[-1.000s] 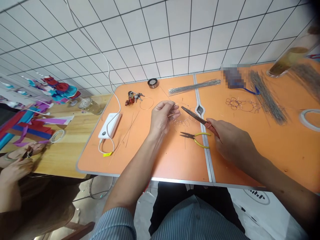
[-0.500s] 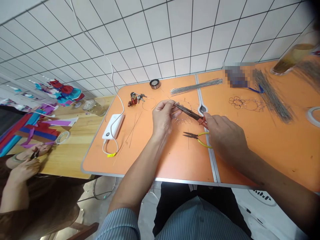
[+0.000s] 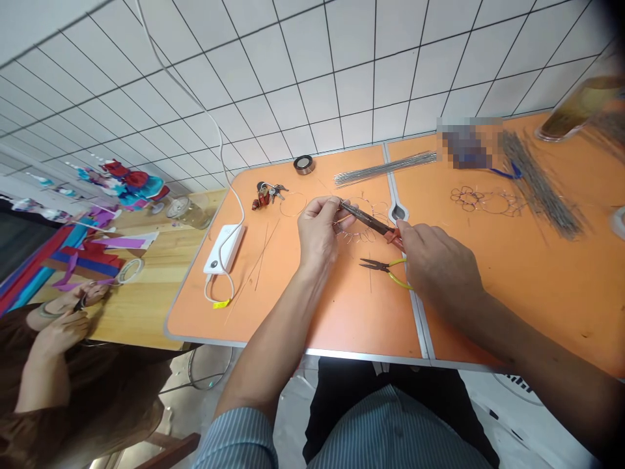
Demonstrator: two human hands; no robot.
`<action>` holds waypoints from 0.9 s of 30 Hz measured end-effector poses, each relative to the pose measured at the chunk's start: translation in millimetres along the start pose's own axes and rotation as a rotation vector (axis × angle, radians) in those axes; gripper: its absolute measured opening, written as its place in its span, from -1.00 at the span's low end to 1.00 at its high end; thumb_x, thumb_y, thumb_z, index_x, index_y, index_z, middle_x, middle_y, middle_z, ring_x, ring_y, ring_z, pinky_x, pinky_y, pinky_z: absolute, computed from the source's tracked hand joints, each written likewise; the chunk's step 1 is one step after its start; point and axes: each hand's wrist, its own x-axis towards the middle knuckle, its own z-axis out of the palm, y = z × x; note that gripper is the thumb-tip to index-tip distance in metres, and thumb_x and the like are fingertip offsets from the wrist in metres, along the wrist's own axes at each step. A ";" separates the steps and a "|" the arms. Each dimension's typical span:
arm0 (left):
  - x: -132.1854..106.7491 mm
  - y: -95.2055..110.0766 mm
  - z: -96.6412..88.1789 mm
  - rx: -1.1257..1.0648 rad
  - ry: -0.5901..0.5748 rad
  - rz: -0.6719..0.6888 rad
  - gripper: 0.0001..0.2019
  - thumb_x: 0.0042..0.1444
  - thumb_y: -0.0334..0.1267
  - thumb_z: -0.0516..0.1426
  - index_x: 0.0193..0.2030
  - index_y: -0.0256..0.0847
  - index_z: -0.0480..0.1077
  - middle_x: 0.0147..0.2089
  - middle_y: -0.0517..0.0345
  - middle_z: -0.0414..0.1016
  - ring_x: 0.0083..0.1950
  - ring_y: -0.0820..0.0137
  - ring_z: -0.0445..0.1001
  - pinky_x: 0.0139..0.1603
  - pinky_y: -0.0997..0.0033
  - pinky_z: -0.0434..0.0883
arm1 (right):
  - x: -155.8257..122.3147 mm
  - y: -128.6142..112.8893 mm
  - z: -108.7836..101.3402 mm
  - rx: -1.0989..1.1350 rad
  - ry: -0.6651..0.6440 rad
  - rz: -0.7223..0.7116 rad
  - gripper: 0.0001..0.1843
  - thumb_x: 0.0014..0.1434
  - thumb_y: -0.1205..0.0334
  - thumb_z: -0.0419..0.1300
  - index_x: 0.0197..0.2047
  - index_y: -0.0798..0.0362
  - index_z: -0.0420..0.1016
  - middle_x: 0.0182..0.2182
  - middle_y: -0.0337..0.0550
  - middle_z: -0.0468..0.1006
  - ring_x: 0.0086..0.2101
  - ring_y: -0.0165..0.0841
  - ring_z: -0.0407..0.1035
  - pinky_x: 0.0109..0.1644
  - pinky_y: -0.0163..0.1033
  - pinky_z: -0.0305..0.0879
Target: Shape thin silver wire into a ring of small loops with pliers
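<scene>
Wire frame (image 3: 364, 234) between hands, pinched by left hand (image 3: 319, 233); right hand (image 3: 436, 264) closed on red-handled pliers (image 3: 372, 222).

The counter (image 3: 342, 312) is orange with silver edging; the needle-nose pliers (image 3: 385, 265) have yellow handles. White wall tiles (image 3: 303, 85) carry black grid lines.

Long-nose pliers (image 3: 388, 265) lie on the folding table (image 3: 293, 326), right of a power bank (image 3: 224, 249).

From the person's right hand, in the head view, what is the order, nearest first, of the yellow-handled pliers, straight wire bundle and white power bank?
From the right hand:
1. Yellow-handled pliers, just left of it.
2. Straight wire bundle, by the table's far edge.
3. White power bank, at far left.
</scene>
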 end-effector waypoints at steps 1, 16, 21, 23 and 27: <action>-0.1 0.1 0.2 0.002 0.003 0.000 -0.70 0.06 -0.15 0.47 -0.28 -0.20 0.47 -0.25 0.10 0.70 -0.16 0.25 0.80 -0.09 0.35 0.69 | -0.4 0.4 0.2 0.000 0.001 -0.008 -0.66 0.46 0.48 0.12 0.21 0.23 0.57 -0.27 0.03 0.61 -0.22 -0.10 0.45 -0.23 -0.08 0.10; -0.7 0.1 0.0 0.061 0.017 -0.008 -0.63 0.03 -0.06 0.50 -0.27 -0.19 0.46 -0.22 0.10 0.70 -0.06 0.20 0.80 -0.08 0.37 0.67 | -0.1 0.2 1.2 -0.010 -0.026 -0.024 -0.54 0.31 0.57 0.18 0.24 0.22 0.56 -0.26 0.01 0.61 -0.22 -0.10 0.47 -0.23 -0.10 0.14; -1.6 0.9 0.8 0.065 0.022 -0.012 -0.62 0.05 -0.05 0.50 -0.27 -0.19 0.46 -0.22 0.10 0.70 -0.07 0.22 0.80 -0.03 0.34 0.67 | 0.0 -0.2 1.3 -0.023 -0.010 -0.023 -0.61 0.34 0.53 0.18 0.19 0.19 0.56 -0.27 0.00 0.60 -0.22 -0.10 0.46 -0.22 -0.10 0.12; -1.8 0.6 0.3 0.054 0.016 -0.011 -0.66 0.06 -0.09 0.49 -0.27 -0.19 0.46 -0.23 0.11 0.70 -0.10 0.24 0.80 -0.07 0.37 0.67 | 0.3 -0.4 0.2 -0.021 -0.024 -0.022 -0.60 0.34 0.52 0.17 0.20 0.20 0.56 -0.27 0.01 0.60 -0.22 -0.10 0.45 -0.23 -0.09 0.11; -2.3 0.3 -0.6 0.058 0.015 -0.005 -0.67 0.08 -0.11 0.48 -0.27 -0.19 0.46 -0.23 0.11 0.70 -0.12 0.26 0.80 -0.11 0.40 0.65 | 0.7 -0.7 -1.7 -0.017 -0.050 -0.020 -0.58 0.32 0.52 0.17 0.21 0.19 0.54 -0.26 0.03 0.60 -0.22 -0.09 0.43 -0.24 -0.09 0.09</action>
